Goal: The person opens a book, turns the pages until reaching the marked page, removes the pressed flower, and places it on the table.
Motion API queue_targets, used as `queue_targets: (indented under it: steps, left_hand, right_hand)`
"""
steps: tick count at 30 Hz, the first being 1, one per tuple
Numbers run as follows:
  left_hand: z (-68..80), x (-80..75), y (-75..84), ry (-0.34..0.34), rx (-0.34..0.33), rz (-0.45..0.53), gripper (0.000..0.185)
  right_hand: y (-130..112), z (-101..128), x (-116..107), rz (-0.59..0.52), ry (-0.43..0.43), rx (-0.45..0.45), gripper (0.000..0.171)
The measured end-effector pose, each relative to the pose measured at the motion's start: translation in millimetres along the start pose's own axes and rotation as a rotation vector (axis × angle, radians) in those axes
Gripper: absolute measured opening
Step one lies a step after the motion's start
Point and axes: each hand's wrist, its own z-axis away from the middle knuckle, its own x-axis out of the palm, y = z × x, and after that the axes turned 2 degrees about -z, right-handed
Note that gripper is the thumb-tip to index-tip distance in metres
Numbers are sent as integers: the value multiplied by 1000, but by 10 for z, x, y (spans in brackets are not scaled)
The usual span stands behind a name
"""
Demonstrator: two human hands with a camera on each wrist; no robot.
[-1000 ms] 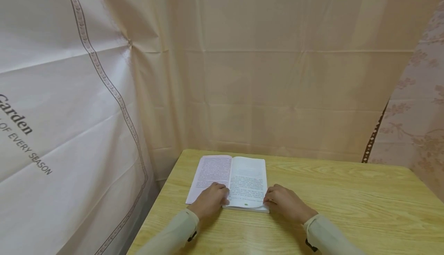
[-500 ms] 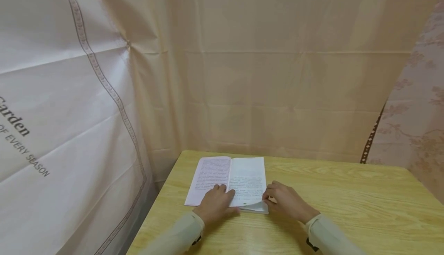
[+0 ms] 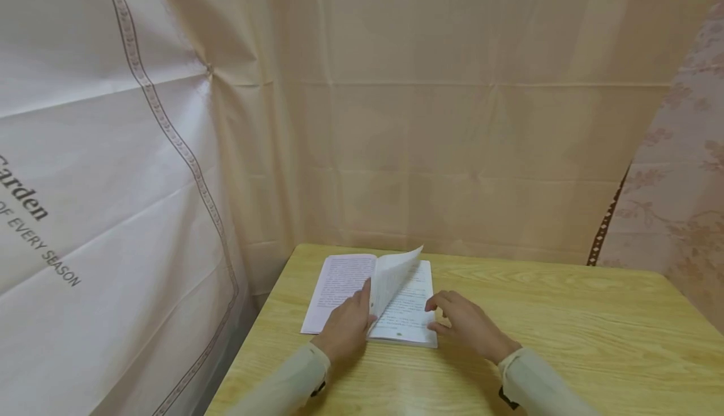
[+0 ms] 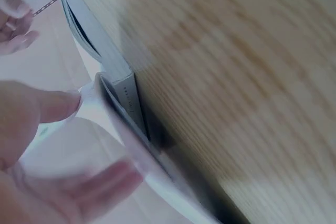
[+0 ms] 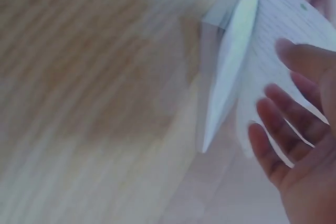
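An open book [image 3: 339,281] with printed pages lies near the far left corner of a light wooden table [image 3: 565,328]. One page [image 3: 396,271] stands lifted over the spine, curling to the left. My left hand [image 3: 349,323] pinches that page at its lower edge; in the left wrist view the thumb [image 4: 52,106] presses on the page [image 4: 118,129] with the fingers under it. My right hand [image 3: 462,323] lies with spread fingers at the right page's outer edge. The right wrist view shows its fingers [image 5: 278,129] straight beside the raised page [image 5: 231,61].
Beige cloth [image 3: 464,120] hangs behind the table. A white printed sheet [image 3: 102,183] hangs at the left, close to the table's left edge. A floral curtain [image 3: 684,171] hangs at the right. The tabletop stretches bare to the right of the book.
The right-hand page, flat a second ago, has been lifted by my left hand and now stands over the spine. My right hand has moved off the book's corner onto the page beneath.
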Motion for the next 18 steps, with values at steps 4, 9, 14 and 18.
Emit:
queue_targets:
  steps: [4, 9, 14, 18]
  left_hand:
    - [-25, 6, -27, 173, -29, -65, 115]
    - [-40, -27, -55, 253, -4, -225, 107]
    - [-22, -47, -93, 239, 7, -317, 76]
    - [8, -35, -137, 213, 42, -321, 63]
  right_hand:
    - [24, 33, 66, 23, -119, 3, 31]
    - [49, 46, 139, 66, -166, 17, 33]
    - [49, 44, 168, 75, -176, 31, 29]
    - [42, 34, 159, 67, -179, 26, 25]
